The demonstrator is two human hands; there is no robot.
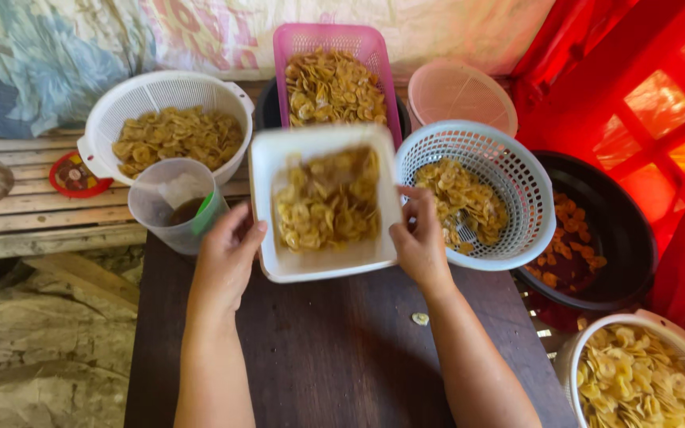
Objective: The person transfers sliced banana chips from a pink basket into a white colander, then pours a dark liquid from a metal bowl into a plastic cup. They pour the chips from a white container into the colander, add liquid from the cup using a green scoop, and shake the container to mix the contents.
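A white rectangular tub (267, 170) is held above a dark wooden table (334, 349), tilted toward me. Yellow banana chips (327, 202) fill it, and they look blurred. My left hand (227, 257) grips the tub's left side. My right hand (418, 238) grips its right side. One loose chip (420, 319) lies on the table near my right forearm.
Around the tub stand a clear plastic jug (176, 202), a white colander (170, 127) of chips, a pink basket (333, 79) of chips, a round white basket (477, 190) of chips, a pink lid (461, 95), a black basin (596, 230) and another chip-filled colander (644, 376) at lower right.
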